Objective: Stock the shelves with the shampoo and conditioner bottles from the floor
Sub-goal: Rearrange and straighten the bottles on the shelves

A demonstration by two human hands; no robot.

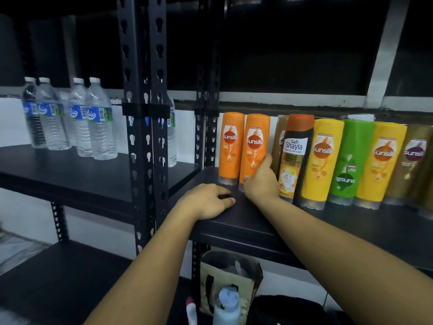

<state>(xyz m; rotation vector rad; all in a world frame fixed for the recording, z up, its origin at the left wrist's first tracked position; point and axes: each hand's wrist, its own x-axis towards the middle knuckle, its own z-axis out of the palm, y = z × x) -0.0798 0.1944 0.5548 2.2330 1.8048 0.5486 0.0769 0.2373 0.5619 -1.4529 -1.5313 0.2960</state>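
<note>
Showing, in the head view, the right hand (260, 181) clasped about the lower half of a glossy orange plastic conditioner bottle (254, 141). The thumb lies across the front near the clear cap and the fingers wrap its right flank. That bottle stands cap-down on the black metal shelf (257, 221). It touches a matching orange bottle (230, 141) on its left and sits just beside a dark Safi Shayla bottle (294, 148). The dark bottle leans at the head of a row of yellow, green and gold bottles (349, 160) running rightward.

The left hand (206, 201) rests palm-down near the shelf's front edge, fingers relaxed, holding nothing. Clear plastic water bottles (98, 123) stand on the neighbouring shelf to the left. Beneath the shelf are a tan bag (225, 277) and a pale blue bottle (226, 303), the latter apparently not yet stocked.

The held bottle is probably stiff-walled, fairly heavy if full, and smooth enough to slip. Its narrow cap base makes it liable to topple and knock over its neighbours. A hold round the mid-body, thumb opposing fingers, seems best, letting go only once the cap sits flat.
</note>
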